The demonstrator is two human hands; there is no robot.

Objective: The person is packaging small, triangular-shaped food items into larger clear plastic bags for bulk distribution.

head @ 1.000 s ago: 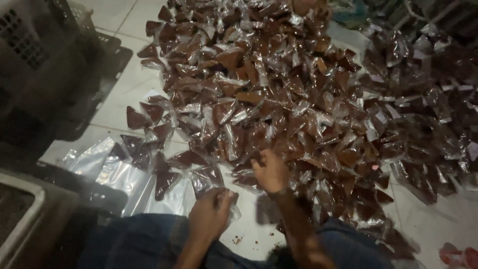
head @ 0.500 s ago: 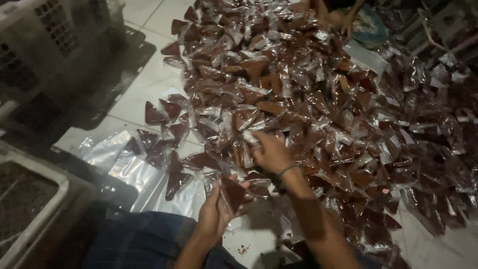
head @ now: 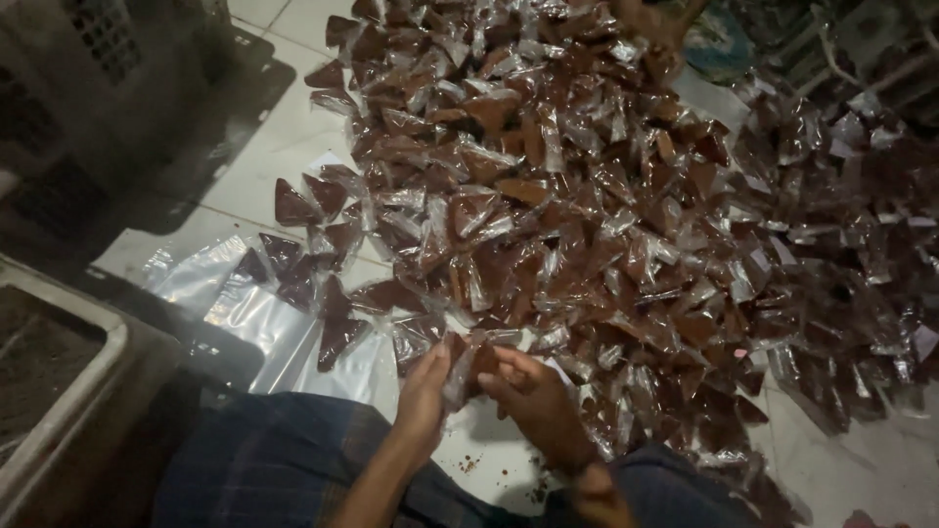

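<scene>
- I look down from the head camera at a white tiled floor (head: pixel 293 127) spread with a great heap of packets (head: pixel 606 205), each a clear plastic sachet holding a brown triangular filling; the heap runs from the middle to the right edge
- Both my hands meet at the near edge of the heap, low in the middle; between them sits one small packet (head: pixel 462 364), raised just off the floor
- My left hand (head: pixel 423 391) grasps that packet from the left, fingers curled up around its side; my right hand (head: pixel 533 396) closes on it from the right, fingertips pinching its upper edge
- I judge the packet light and soft; the film looks glossy and likely slippery; the flat sealed rim seems the surest place to hold, since squeezing the filled middle could crush or burst it
- Both forearms rise from my lap, wrists bent inward towards each other
- A loose clear plastic sheet (head: pixel 225 293) lies to the left; a pale crate (head: pixel 59 391) stands at the lower left
</scene>
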